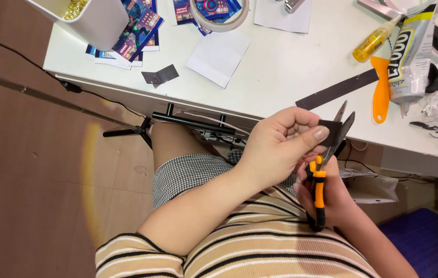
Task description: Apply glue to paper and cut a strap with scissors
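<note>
Head view, looking down over lap and front edge of white desk (291,62). Left hand (278,149) curled, thumb and forefinger pinching small dark rectangular piece of sheet (330,132), held in front of desk edge, above lap. Right hand (327,198) below it, closed around orange-and-black handles of scissors (327,164); blades parted, tips up, straddling dark piece. On desk, near scissor tips: long dark strip (337,89). Further right: grey glue tube (409,56) beside orange-handled tool (381,90) and small yellow bottle (372,44). Left part of desk: white paper sheet (218,56), small dark offcut (160,75), colourful printed cards (136,31), white container (98,20).
</note>
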